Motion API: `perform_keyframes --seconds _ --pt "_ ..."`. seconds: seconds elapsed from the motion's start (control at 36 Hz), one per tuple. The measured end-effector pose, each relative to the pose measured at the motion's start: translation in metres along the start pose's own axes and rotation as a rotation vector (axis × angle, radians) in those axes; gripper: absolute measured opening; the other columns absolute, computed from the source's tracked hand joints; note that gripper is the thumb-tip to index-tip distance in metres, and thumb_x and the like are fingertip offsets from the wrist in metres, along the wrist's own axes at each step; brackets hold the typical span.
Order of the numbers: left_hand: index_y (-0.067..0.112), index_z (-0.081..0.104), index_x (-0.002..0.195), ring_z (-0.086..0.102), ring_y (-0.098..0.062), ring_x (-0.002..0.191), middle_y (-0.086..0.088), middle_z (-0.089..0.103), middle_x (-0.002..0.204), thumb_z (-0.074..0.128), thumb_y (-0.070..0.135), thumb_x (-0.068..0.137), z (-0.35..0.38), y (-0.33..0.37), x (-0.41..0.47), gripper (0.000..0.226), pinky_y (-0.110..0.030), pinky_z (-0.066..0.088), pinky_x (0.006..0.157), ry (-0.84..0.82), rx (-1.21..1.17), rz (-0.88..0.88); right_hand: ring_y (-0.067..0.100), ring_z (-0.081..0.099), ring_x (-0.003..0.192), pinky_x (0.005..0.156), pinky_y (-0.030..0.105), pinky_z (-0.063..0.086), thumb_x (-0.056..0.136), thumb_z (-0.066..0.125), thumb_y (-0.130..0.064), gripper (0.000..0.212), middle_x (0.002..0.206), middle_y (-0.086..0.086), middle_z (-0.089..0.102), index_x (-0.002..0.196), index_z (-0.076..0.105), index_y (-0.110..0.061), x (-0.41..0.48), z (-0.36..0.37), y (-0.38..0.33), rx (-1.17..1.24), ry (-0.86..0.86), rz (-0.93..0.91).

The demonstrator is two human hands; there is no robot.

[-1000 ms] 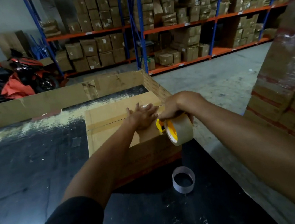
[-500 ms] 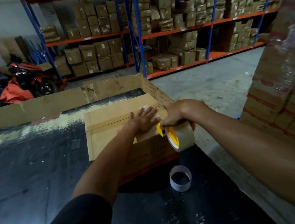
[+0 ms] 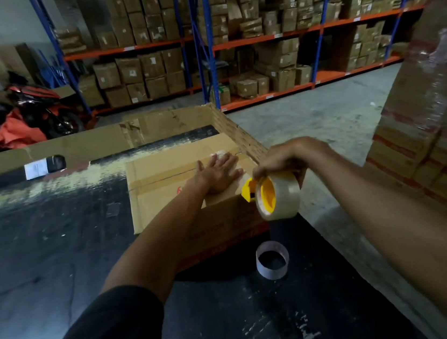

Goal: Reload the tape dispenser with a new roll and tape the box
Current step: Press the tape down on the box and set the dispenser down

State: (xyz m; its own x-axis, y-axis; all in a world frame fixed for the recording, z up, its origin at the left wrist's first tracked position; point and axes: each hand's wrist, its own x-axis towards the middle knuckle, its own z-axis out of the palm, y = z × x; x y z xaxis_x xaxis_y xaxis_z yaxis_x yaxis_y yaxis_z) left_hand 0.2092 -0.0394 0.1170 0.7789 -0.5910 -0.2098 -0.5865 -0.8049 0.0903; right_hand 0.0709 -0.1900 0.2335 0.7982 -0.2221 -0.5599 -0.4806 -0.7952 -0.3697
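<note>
A brown cardboard box (image 3: 161,177) lies on the black table, flaps closed, with a strip of tape along its top seam. My left hand (image 3: 218,171) rests flat on the box top near its right end, fingers spread. My right hand (image 3: 285,157) grips a yellow tape dispenser (image 3: 248,190) loaded with a roll of clear tape (image 3: 279,195), held at the box's right near corner, just off the edge. An empty grey tape core (image 3: 272,259) stands on the table in front of the box.
The black table (image 3: 45,261) has a low cardboard wall (image 3: 95,144) along its far and right sides. A shrink-wrapped stack of cartons (image 3: 437,129) stands close on the right. Blue and orange shelving full of boxes (image 3: 257,38) lines the back; a motorbike (image 3: 40,107) is parked far left.
My left hand has opened out flat and slid a little along the box top. The dispenser in my right hand has shifted slightly right, off the box's edge.
</note>
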Motion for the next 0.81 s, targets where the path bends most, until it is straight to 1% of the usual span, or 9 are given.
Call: perform_keyframes --seconds 0.17,0.28,0.44,0.53,0.61,0.67,0.72,0.75,0.81 --pt "0.039 0.0 0.16 -0.008 -0.028 0.158 0.008 -0.009 0.171 0.017 0.064 0.101 0.003 -0.001 0.002 0.066 -0.069 -0.001 0.118 0.034 0.003 0.019 0.036 0.075 0.09 0.068 0.045 0.064 0.079 0.08 -0.047 0.078 0.114 0.021 0.066 0.138 0.042 -0.014 0.014 -0.006 0.014 0.072 -0.093 0.023" --pt "0.04 0.002 0.16 -0.004 -0.027 0.158 0.009 -0.005 0.171 0.017 0.066 0.1 0.009 -0.006 0.009 0.066 -0.069 0.001 0.118 0.088 0.002 0.034 0.031 0.075 0.095 0.074 0.041 0.064 0.067 0.085 -0.056 0.077 0.115 0.015 0.071 0.127 0.061 -0.014 0.037 0.04 0.029 -0.035 -0.226 0.057" --pt "0.038 0.017 0.159 0.002 -0.025 0.158 0.009 0.007 0.171 0.023 0.066 0.1 0.014 -0.009 0.005 0.066 -0.068 0.001 0.118 0.181 -0.083 0.058 0.029 0.073 0.103 0.074 0.038 0.062 0.083 0.078 -0.054 0.063 0.123 0.013 0.072 0.131 0.063 -0.017 0.039 0.056 0.024 0.146 -0.414 -0.101" --pt "0.035 0.024 0.158 0.006 -0.022 0.158 0.008 0.013 0.17 0.026 0.064 0.101 0.014 -0.011 0.0 0.064 -0.065 0.001 0.121 0.225 -0.131 0.073 0.024 0.071 0.095 0.071 0.035 0.06 0.083 0.078 -0.054 0.054 0.109 0.006 0.074 0.12 0.069 -0.015 0.038 0.065 0.02 0.116 -0.439 -0.19" --pt "0.033 0.027 0.158 0.009 -0.017 0.158 0.008 0.017 0.169 0.025 0.058 0.104 0.015 -0.02 -0.007 0.059 -0.061 0.003 0.124 0.249 -0.143 0.053 0.017 0.059 0.075 0.063 0.032 0.05 0.083 0.079 -0.051 0.045 0.093 0.007 0.058 0.105 0.061 -0.016 0.044 0.082 0.016 0.045 -0.458 -0.249" --pt "0.033 0.027 0.158 0.01 -0.017 0.157 0.008 0.018 0.169 0.025 0.056 0.105 0.014 -0.03 -0.015 0.058 -0.061 0.003 0.124 0.235 -0.141 0.008 0.025 0.056 0.083 0.068 0.039 0.049 0.077 0.083 -0.051 0.056 0.099 0.016 0.055 0.106 0.057 -0.011 0.051 0.095 0.014 -0.005 -0.453 -0.29" --pt "0.033 0.025 0.158 0.01 -0.02 0.158 0.007 0.017 0.169 0.026 0.057 0.104 0.015 -0.044 -0.026 0.059 -0.062 0.003 0.123 0.222 -0.148 -0.034 0.032 0.061 0.1 0.082 0.046 0.054 0.076 0.084 -0.049 0.069 0.118 0.024 0.06 0.119 0.057 -0.002 0.056 0.107 0.011 -0.034 -0.458 -0.327" --pt "0.033 0.025 0.158 0.01 -0.021 0.158 0.006 0.016 0.17 0.027 0.056 0.104 0.016 -0.053 -0.034 0.059 -0.064 0.004 0.123 0.225 -0.148 -0.048 0.033 0.063 0.108 0.089 0.048 0.054 0.078 0.084 -0.046 0.07 0.128 0.022 0.059 0.126 0.055 -0.004 0.059 0.113 0.01 -0.034 -0.457 -0.34" --pt "0.032 0.025 0.158 0.011 -0.024 0.157 0.005 0.017 0.17 0.029 0.054 0.105 0.017 -0.072 -0.055 0.058 -0.067 0.005 0.122 0.235 -0.156 -0.084 0.029 0.062 0.112 0.09 0.049 0.055 0.083 0.08 -0.042 0.061 0.129 0.014 0.058 0.129 0.055 -0.01 0.063 0.127 0.004 -0.047 -0.442 -0.395"
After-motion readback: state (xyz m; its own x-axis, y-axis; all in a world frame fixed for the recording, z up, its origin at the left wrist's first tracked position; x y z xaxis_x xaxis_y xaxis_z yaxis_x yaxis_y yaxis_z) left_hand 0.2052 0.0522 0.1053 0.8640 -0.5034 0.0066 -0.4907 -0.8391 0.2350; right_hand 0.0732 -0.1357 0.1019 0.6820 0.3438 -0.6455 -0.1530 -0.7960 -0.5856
